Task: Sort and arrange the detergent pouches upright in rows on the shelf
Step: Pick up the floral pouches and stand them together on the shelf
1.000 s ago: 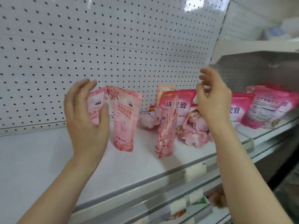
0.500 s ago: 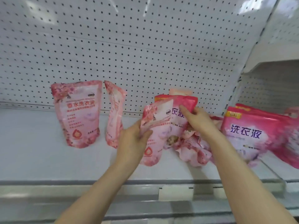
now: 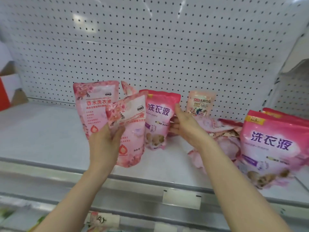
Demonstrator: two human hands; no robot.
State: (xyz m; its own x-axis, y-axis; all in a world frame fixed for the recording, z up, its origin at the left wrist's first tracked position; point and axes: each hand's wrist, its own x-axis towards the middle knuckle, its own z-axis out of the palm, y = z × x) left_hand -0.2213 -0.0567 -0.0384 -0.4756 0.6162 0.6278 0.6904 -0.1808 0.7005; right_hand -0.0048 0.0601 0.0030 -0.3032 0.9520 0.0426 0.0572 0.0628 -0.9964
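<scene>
My left hand grips a light pink floral pouch by its left edge, tilted, just above the white shelf. Behind it a matching floral pouch stands upright, and a third one shows only its top corner. My right hand holds the right edge of a darker pink pouch with purple lettering, which stands upright. A small peach pouch stands at the back. Several floral pouches lie flat in a heap to the right.
Large dark pink pouches stand at the right end of the shelf. A pegboard wall backs the shelf. A price-tag rail runs along the front edge. A red and white box sits at the far left.
Both hands have drawn apart: my left hand has carried the floral pouch left, toward the standing one, and my right hand has stood the dark pink pouch upright beside it.
</scene>
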